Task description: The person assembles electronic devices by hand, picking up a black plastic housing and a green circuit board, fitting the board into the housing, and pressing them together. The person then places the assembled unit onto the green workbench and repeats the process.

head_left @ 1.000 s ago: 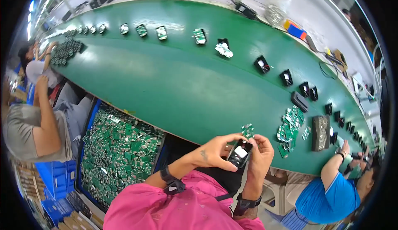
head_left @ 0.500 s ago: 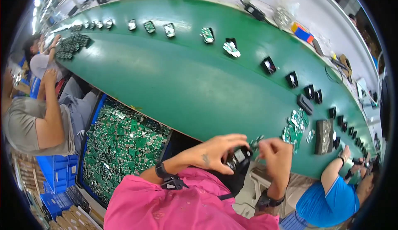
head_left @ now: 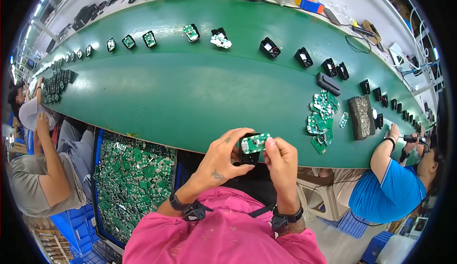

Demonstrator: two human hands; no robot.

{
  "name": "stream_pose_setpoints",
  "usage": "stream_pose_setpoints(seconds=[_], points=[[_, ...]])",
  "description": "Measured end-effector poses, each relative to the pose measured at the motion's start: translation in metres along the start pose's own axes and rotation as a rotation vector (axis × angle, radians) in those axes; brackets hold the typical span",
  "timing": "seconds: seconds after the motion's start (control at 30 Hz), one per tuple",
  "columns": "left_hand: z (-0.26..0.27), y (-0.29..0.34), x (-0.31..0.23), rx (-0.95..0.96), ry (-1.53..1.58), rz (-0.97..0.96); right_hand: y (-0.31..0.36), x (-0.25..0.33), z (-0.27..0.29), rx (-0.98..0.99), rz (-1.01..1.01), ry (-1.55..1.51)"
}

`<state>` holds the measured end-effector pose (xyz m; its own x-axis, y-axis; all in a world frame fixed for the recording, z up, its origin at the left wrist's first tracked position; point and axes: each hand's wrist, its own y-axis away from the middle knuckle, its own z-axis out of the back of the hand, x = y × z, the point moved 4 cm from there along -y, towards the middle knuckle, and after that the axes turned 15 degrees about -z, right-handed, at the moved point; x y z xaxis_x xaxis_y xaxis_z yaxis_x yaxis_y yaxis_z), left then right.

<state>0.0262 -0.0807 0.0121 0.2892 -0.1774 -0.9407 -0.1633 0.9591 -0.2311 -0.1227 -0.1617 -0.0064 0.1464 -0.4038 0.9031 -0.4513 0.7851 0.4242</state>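
the left hand (head_left: 221,161) is clamped around a black case (head_left: 249,159), thumb along the near side and fingers round the far side, its open side facing up. the right hand (head_left: 284,161) pinches a green board (head_left: 253,143) by its right end, between thumb and finger. the two hands are close together, held in front of the person just off the near edge of the green table (head_left: 190,97). the board lies over the upper part of the case and hides much of the inside; whether it touches the rim, or has any wire joined to it, cannot be told.

to do this well, the left grip looks best firm but not squeezing, so the walls do not bow inward. the right pinch is best on the bare edge, clear of the small parts. it seems wise to line the board up square with the opening, check that nothing is trapped beneath, then press lightly and evenly; if it binds, lift and realign rather than force it.
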Motion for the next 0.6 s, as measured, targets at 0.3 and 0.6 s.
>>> stream_pose_setpoints(seconds=[0.3, 0.6], points=[[-0.004, 0.006, 0.009, -0.052, 0.209, 0.036, 0.017, -0.003, -0.004, -0.123, 0.192, 0.189], [-0.008, 0.009, 0.013, 0.008, 0.238, 0.133, 0.023, 0.011, 0.000, -0.182, 0.290, 0.058]])
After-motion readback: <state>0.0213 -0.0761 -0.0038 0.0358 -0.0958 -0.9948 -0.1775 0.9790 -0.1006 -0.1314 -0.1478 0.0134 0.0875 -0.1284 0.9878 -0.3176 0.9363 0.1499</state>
